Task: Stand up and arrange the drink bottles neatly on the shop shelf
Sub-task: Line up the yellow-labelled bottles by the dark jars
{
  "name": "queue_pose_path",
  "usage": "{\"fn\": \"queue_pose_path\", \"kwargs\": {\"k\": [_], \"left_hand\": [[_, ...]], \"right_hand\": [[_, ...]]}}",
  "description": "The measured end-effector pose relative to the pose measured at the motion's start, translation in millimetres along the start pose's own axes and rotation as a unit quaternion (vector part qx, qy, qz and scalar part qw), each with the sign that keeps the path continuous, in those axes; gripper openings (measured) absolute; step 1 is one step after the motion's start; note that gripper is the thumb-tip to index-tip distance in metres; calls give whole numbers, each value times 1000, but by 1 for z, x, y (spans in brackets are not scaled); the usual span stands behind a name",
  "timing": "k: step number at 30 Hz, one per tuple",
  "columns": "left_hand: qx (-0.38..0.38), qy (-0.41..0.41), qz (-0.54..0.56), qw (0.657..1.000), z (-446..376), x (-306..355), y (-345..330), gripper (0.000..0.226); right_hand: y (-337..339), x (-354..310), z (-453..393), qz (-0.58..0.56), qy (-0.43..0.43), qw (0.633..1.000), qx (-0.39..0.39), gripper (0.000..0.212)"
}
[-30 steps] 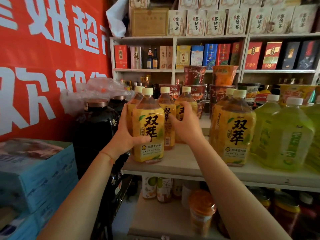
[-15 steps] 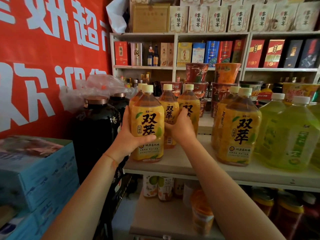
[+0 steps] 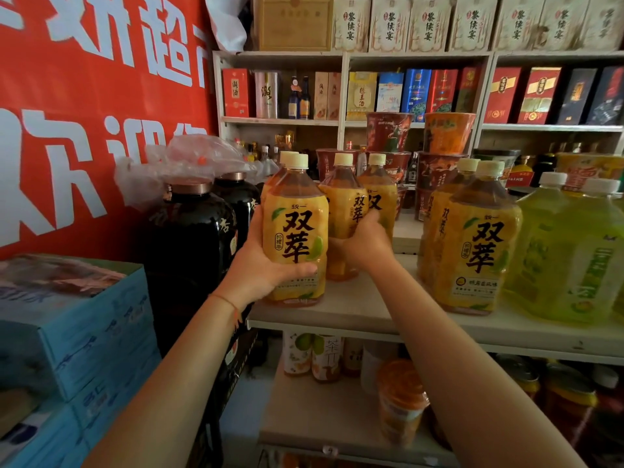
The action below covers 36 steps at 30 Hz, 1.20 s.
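While the left hand point(image 3: 261, 265) grips the front yellow tea bottle point(image 3: 295, 238) upright at the shelf point(image 3: 371, 315) front-left edge, the right hand point(image 3: 366, 243) clasps a rear bottle point(image 3: 344, 211), seemingly to align the row.

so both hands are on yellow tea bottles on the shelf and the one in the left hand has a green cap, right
Not quite. The cap on the bottle in the left hand is cream-white, not green, as the head view shows. The rest holds: the left hand grips the front yellow tea bottle and the right hand holds a second yellow bottle behind it, both on the shelf.
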<state>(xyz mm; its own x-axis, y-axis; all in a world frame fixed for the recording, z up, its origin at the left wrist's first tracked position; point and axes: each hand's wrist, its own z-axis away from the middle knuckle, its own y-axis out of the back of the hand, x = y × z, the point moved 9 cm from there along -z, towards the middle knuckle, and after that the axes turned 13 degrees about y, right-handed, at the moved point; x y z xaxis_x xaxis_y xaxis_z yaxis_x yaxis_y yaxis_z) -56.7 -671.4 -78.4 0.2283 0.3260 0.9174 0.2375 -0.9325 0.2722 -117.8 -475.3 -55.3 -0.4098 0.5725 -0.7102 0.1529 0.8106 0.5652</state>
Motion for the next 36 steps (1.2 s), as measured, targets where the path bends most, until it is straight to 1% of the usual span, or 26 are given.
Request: {"fn": "queue_pose_path", "kwargs": {"k": [2, 3, 8, 10, 13, 15, 17, 20, 23, 26, 28, 30, 31, 32, 34, 35, 36], "left_hand": [[-6, 5, -12, 1000, -3, -1, 1, 121], [-9, 8, -17, 1000, -5, -1, 1, 122], [-25, 25, -12, 999, -12, -7, -5, 118], [-39, 33, -10, 999, -17, -8, -7, 120], [-64, 44, 1, 997, -23, -10, -11, 117], [-72, 51, 0, 996, -24, -10, -12, 116], [-76, 51, -7, 996, -26, -9, -13, 110], [-67, 49, -21, 996, -29, -8, -15, 93], [-51, 46, -23, 997, -33, -10, -19, 90], [-45, 46, -25, 998, -39, -10, -23, 92], [-45, 48, -34, 997, -42, -9, -27, 93], [-53, 48, -45, 996, -44, -7, -31, 93], [-62, 49, -44, 996, -46, -7, -34, 100], [-70, 53, -44, 995, -48, -8, -37, 111], [-82, 58, -55, 993, -52, -10, -38, 128], [-90, 59, -63, 992, -53, -11, -38, 130], [-98, 64, -71, 991, -54, -12, -38, 127]], "right_hand": [[7, 3, 3, -6, -2, 1000, -6, 108], [12, 4, 6, -10, -3, 1000, -5, 108], [32, 21, 23, -49, 10, 999, 8, 95], [35, 27, 27, -75, 11, 997, -5, 91], [36, 31, 35, -135, 13, 990, -29, 79], [35, 30, 38, -158, 16, 987, -39, 75], [35, 28, 40, -167, 22, 985, -41, 72], [37, 25, 42, -179, 29, 982, -46, 66], [39, 19, 49, -197, 45, 976, -82, 61], [37, 17, 55, -218, 50, 969, -108, 66], [32, 20, 56, -228, 46, 968, -96, 72], [24, 22, 56, -224, 44, 971, -75, 91], [22, 24, 56, -218, 44, 973, -61, 102], [21, 25, 56, -210, 45, 976, -47, 107], [23, 28, 54, -207, 49, 977, -32, 103], [22, 28, 53, -212, 54, 975, -39, 97], [20, 27, 53, -218, 61, 973, -54, 92]]}}
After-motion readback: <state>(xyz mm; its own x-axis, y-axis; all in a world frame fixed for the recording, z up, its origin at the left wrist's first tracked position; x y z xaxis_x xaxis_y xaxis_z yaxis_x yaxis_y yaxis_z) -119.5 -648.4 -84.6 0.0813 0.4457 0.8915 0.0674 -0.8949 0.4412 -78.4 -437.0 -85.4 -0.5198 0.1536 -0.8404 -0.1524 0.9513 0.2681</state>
